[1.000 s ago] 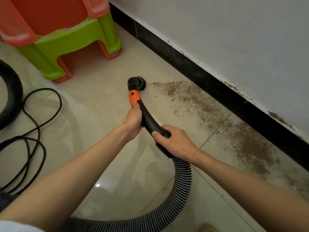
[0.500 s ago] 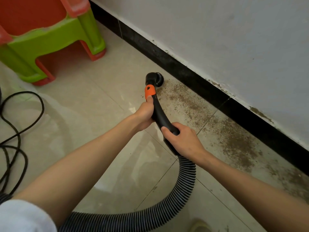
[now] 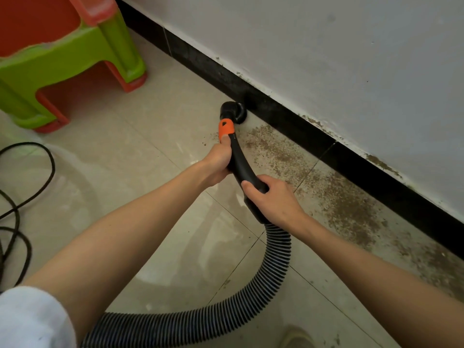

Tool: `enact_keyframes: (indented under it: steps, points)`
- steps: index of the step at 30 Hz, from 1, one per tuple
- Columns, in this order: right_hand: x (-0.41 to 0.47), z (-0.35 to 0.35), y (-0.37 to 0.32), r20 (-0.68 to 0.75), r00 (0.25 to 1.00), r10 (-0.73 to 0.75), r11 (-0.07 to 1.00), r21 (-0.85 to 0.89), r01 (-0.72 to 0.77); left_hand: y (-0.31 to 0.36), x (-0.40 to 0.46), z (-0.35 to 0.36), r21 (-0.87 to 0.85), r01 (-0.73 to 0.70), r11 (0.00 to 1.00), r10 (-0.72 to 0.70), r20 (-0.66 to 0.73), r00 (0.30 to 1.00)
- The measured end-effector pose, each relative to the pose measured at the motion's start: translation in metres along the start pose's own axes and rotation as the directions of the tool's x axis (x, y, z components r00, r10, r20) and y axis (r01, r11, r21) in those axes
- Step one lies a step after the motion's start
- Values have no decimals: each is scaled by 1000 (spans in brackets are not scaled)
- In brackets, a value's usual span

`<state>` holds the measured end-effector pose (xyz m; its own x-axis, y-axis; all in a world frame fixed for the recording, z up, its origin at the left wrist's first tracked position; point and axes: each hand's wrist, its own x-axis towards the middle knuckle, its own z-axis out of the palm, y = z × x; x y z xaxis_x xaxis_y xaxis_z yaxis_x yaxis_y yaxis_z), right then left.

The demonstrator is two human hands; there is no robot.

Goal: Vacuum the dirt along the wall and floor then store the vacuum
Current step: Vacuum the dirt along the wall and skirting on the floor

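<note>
Both hands hold the black curved vacuum wand [image 3: 241, 163]. My left hand [image 3: 218, 160] grips it just below the orange collar [image 3: 226, 128]. My right hand [image 3: 272, 199] grips the lower end, where the ribbed hose [image 3: 276, 259] joins. The round brush nozzle [image 3: 233, 111] presses on the floor against the black baseboard [image 3: 301, 129]. Brown dirt [image 3: 346, 204] lies scattered on the beige tiles along the baseboard, to the right of the nozzle. Some dirt specks cling to the top edge of the baseboard under the white wall [image 3: 326, 59].
A green and orange plastic stool [image 3: 75, 59] stands at the upper left. A black power cord [image 3: 22, 197] loops on the floor at the left edge. The hose curves back under my arms toward the bottom left. A foot [image 3: 298, 337] shows at the bottom.
The nozzle has moved away from me and to the right, from the open tile to the baseboard at the left end of the dirt. Both hands kept their grip.
</note>
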<state>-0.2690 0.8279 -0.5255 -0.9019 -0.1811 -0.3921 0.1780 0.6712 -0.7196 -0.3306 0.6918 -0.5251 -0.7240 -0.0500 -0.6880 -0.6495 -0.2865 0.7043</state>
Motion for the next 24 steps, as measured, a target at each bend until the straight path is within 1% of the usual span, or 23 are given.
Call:
enact_keyframes:
  steps: [6, 8, 11, 17, 20, 22, 24]
  points:
    - [5, 22, -31, 185, 980, -73, 997, 30, 69, 0, -22, -51, -80, -49, 996, 33, -193, 981]
    - [-2, 33, -34, 221, 972, -83, 997, 15, 81, -9, -31, -63, -84, -63, 995, 41, -242, 969]
    - [-17, 43, -28, 242, 966, -95, 995, -14, 101, -26, -43, -69, -85, -54, 995, 28, -279, 960]
    - [-41, 34, -5, 209, 975, -74, 992, -88, 94, -54, -50, -52, -43, -52, 998, 38, -269, 962]
    - [-46, 23, 5, 183, 982, -55, 987, -138, 81, -59, -51, -36, -63, -46, 997, 32, -214, 976]
    - [-47, 15, 11, 154, 987, -38, 988, -143, 60, -57, -48, -26, -78, -40, 996, 26, -169, 985]
    - [-46, 7, 17, 119, 993, -20, 990, -133, 36, -55, -44, -14, -57, -32, 998, 25, -116, 993]
